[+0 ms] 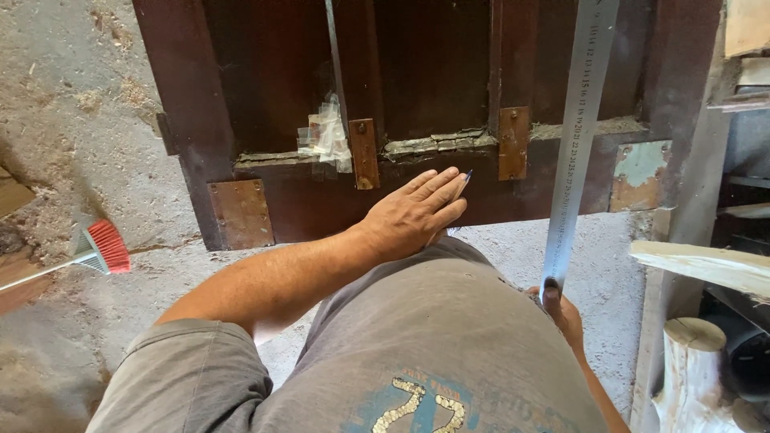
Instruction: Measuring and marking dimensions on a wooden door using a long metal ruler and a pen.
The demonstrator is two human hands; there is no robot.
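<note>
A dark brown wooden door panel (305,200) with rusty metal plates lies across the upper middle of the frame, its lower edge near the centre. The left hand (417,212) rests flat on that lower edge, fingers straight and close together, with the tip of a blue pen (467,176) showing just past the fingertips; how the pen is gripped is hidden. To the right, a long grey steel ruler (579,128) runs from the top edge down across the panel to the lower right, where the right hand (561,309) pinches its end, thumb on top.

A crumpled piece of clear plastic (325,135) sits on the panel at upper centre. At the left, a red-bristled broom (100,247) lies on the dusty concrete floor (80,120). In the lower right corner stands a pale sawn log (691,369), beside a light wooden board (706,265).
</note>
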